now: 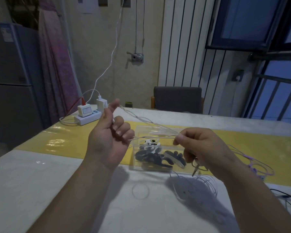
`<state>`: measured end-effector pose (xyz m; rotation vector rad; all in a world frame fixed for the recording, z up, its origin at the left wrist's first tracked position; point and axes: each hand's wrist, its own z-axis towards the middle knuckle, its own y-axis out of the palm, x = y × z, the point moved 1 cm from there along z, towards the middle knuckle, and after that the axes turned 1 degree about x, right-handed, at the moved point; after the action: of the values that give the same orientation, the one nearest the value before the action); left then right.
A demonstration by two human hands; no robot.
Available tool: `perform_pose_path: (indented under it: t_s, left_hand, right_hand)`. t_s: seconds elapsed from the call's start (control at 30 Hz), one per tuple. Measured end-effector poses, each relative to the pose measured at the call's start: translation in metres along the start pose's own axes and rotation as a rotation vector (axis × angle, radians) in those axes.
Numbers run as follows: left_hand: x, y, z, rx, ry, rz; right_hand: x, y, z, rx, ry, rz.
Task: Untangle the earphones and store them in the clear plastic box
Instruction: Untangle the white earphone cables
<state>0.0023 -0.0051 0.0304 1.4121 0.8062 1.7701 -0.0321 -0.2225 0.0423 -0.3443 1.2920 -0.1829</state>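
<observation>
Stretching the earphone cable (151, 137) btwn both hands just above the clear box (141, 130) on the tabletop (57, 190): left hand (107, 140) palm-up w/ fingers curling round one end, right hand (205, 148) pinching the other, jack plug (196, 171) dangling beneath it. Lying w/ long axis roughly left-to-right, rising slightly toward the left, purple slack (259, 165) trailing off right onto the tabletop. Looking approx midway: this stretch pulled straight but not yet coiled or boxed, grey loops (202, 178) in front of the box awaiting sorting, black & white pieces (151, 157) sitting inside already.
</observation>
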Motion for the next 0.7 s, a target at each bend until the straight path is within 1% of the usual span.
perform_pose_path:
  t_s: [0.1,0.2,0.3,0.4,0.47,0.5,0.6,0.63,0.7]
  left_hand:
    - [0.001,-0.006,0.004,0.157,0.002,0.008]
    - [0.007,-0.012,0.007,0.256,0.021,-0.008]
    - [0.011,-0.016,0.009,0.303,0.041,-0.032]
    - [0.017,-0.019,0.011,0.342,0.069,-0.107]
    - [0.017,-0.019,0.012,0.336,0.077,-0.133]
    - [0.014,-0.017,0.011,0.326,0.082,-0.098]
    - [0.003,-0.01,0.007,0.321,0.116,0.151]
    - [0.002,-0.008,0.006,0.328,0.138,0.198]
    - [0.001,-0.005,0.003,0.326,0.156,0.208]
  right_hand:
    - [0.004,0.005,0.002,-0.019,0.004,-0.068]
    - [0.006,0.005,0.003,-0.053,0.011,-0.104]
    - [0.006,0.004,0.003,-0.113,0.023,-0.194]
    - [0.008,0.005,0.003,-0.071,0.014,-0.271]
    - [0.007,0.006,0.003,-0.055,0.026,-0.238]
    - [0.007,0.007,0.003,-0.06,0.036,-0.216]
    - [0.005,0.01,0.001,-0.093,0.042,-0.227]
    - [0.005,0.01,0.001,-0.1,0.033,-0.226]
    - [0.004,0.01,0.0,-0.103,0.022,-0.214]
